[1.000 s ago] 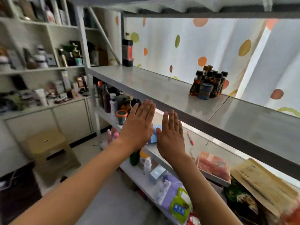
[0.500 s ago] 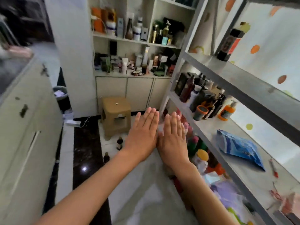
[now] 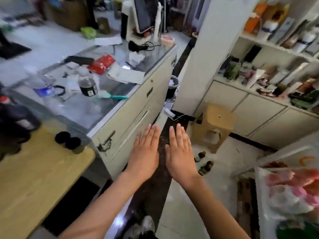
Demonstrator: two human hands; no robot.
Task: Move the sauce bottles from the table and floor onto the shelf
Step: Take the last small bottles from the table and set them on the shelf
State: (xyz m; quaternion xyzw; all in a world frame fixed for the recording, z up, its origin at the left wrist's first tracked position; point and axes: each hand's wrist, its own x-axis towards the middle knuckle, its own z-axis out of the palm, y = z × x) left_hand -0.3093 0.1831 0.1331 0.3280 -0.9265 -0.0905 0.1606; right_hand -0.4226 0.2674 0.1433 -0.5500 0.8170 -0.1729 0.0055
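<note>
Far left, a wooden table (image 3: 39, 171) carries two small dark-capped sauce bottles (image 3: 68, 139) near its back right corner, touching or nearly touching each other. Behind it a glass-topped counter (image 3: 96, 107) holds clutter – a dark jar (image 3: 88, 86), a red packet (image 3: 101, 63), papers.

Centre frame, the left hand (image 3: 146, 152) and right hand (image 3: 180, 154) hover side by side, palms down, fingers straight and together, a narrow gap between them. Both are empty, gripping nothing, well above the dark floor strip.

Just right of the right hand, two small brown bottles (image 3: 203, 161) lie or stand on the pale floor – blur makes it hard to tell which – in front of a tan stool (image 3: 215, 123). A third bottle may sit by the stool's left leg, too small to confirm.

Likely step: choosing the next bottles to collect. To do it well, the person should pick one group, table pair or floor pair, and commit. The table pair suits one hand per bottle, pinched around the body below the cap. The floor pair needs a crouch; grab each upright so caps do not leak, then carry both to the shelf at the right edge (image 3: 293, 163), only partly in view.
</note>
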